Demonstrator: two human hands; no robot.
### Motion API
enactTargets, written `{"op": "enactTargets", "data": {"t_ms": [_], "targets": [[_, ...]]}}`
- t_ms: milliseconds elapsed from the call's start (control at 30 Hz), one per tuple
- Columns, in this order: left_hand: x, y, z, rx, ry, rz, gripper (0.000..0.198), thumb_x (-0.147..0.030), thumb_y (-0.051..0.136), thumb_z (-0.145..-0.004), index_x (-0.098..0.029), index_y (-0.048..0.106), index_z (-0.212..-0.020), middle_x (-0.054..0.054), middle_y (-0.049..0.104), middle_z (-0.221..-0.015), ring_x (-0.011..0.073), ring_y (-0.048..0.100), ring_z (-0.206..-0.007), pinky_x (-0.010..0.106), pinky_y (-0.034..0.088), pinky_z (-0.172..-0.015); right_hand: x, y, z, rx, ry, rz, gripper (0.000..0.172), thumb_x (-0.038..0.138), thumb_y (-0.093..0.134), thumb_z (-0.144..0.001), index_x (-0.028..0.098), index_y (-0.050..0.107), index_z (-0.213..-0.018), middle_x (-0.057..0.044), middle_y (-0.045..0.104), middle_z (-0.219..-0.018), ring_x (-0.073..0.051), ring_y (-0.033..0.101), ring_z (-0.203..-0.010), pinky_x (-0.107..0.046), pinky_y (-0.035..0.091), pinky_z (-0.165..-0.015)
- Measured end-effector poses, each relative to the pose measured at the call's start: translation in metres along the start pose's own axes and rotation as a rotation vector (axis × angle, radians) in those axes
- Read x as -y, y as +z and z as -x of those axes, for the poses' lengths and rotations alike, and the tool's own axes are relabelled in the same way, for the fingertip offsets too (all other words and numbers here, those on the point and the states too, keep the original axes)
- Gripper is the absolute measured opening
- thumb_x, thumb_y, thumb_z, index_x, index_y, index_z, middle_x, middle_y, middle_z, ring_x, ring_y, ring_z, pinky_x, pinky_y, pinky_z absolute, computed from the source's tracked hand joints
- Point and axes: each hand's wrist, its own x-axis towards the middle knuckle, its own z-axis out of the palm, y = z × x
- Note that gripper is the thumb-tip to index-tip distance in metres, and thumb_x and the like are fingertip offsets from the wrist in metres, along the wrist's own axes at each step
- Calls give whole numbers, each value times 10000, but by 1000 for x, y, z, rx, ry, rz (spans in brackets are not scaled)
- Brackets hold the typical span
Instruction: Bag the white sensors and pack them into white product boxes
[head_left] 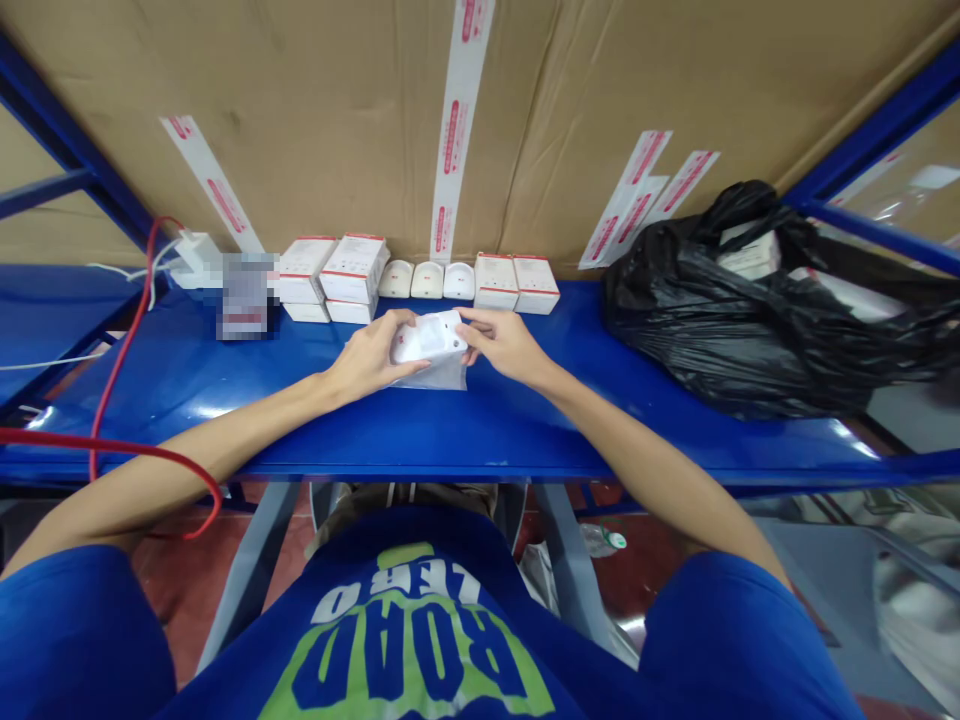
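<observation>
A white plastic device (425, 338) with a rounded end and a small red mark is held between my two hands, above the blue bench. My left hand (369, 355) grips its rounded end, thumb along the near edge. At the other end, the fingers of my right hand (497, 342) close on the squarer corner, near small dark spots. Under the device a translucent plastic bag (442, 375) hangs down; whether it wraps the device I cannot tell. Behind my hands stand three similar white rounded pieces (427, 280) in a row.
White-and-red boxes (352, 267) are stacked behind left, with more boxes (516, 282) right of the rounded pieces. A black plastic bag (705, 320) with boxes inside fills the right. A red cable (124, 360) crosses the left side of the blue bench (525, 430). Cardboard (337, 120) forms the back.
</observation>
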Motion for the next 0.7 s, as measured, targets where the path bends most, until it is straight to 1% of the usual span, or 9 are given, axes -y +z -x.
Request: {"op": "enactTargets", "data": {"t_ms": [67, 133, 233, 300, 367, 433, 533, 600, 700], "targets": [[-1, 1, 0, 14, -16, 0, 539, -469, 759, -874, -229, 475, -1265, 113, 715, -1243, 245, 729, -1046, 365, 617, -855, -1, 5, 1, 0, 47, -37, 685, 608, 681, -852, 85, 699, -1295, -27, 698, -664, -196, 692, -568, -392, 630, -622], [-2, 2, 0, 35, -19, 4, 544, -483, 747, -884, -221, 480, -1279, 118, 710, -1246, 252, 724, -1062, 360, 610, -856, -2, 12, 2, 9, 71, -62, 681, 624, 699, -837, 96, 710, -1267, -36, 708, -689, -197, 703, -576, -379, 630, -612], [-2, 6, 1, 89, -11, 15, 586, -514, 736, -883, -203, 487, -1313, 117, 698, -1248, 245, 720, -1038, 338, 594, -824, -6, 19, 5, 44, 61, -41, 592, 635, 683, -858, 159, 735, -1206, -25, 717, -705, -199, 703, -589, -376, 618, -609], [-1, 9, 0, 120, -11, 21, 622, -532, 741, -869, -195, 491, -1328, 105, 695, -1235, 237, 715, -1018, 327, 582, -809, -7, 22, 6, 71, 55, 17, 506, 594, 643, -906, 184, 739, -1187, -18, 710, -696, -205, 690, -593, -385, 600, -609], [-1, 12, -1, 132, -20, 22, 638, -544, 742, -861, -191, 494, -1330, 98, 694, -1223, 231, 712, -1002, 319, 572, -798, -6, 22, 7, 63, 38, 119, 413, 510, 611, -944, 192, 734, -1177, -20, 707, -709, -211, 678, -624, -398, 583, -651], [-1, 14, -3, 131, -28, 11, 621, -537, 735, -866, -194, 494, -1324, 96, 693, -1223, 230, 713, -994, 315, 568, -791, -1, 21, 8, 0, -20, 240, 326, 436, 590, -959, 194, 728, -1128, -39, 724, -789, -217, 676, -714, -409, 563, -741], [-5, 14, -4, 116, -30, -16, 573, -488, 739, -868, -212, 490, -1305, 95, 696, -1229, 234, 719, -992, 326, 577, -802, 5, 22, 9, -75, -123, 359, 260, 442, 578, -968, 207, 689, -981, -58, 713, -901, -216, 642, -836, -403, 522, -829], [-7, 14, -4, 109, -24, -30, 553, -448, 747, -865, -225, 485, -1297, 96, 700, -1233, 241, 725, -996, 347, 588, -825, 7, 25, 9, -68, -156, 389, 241, 448, 596, -960, 223, 632, -881, -49, 672, -897, -212, 609, -851, -400, 505, -845], [-10, 14, -4, 111, -10, -30, 521, -402, 741, -876, -226, 478, -1290, 116, 703, -1250, 260, 726, -1043, 380, 600, -870, 8, 30, 9, -44, -159, 417, 213, 364, 607, -939, 238, 540, -781, -44, 612, -893, -222, 585, -872, -417, 490, -866]]}}
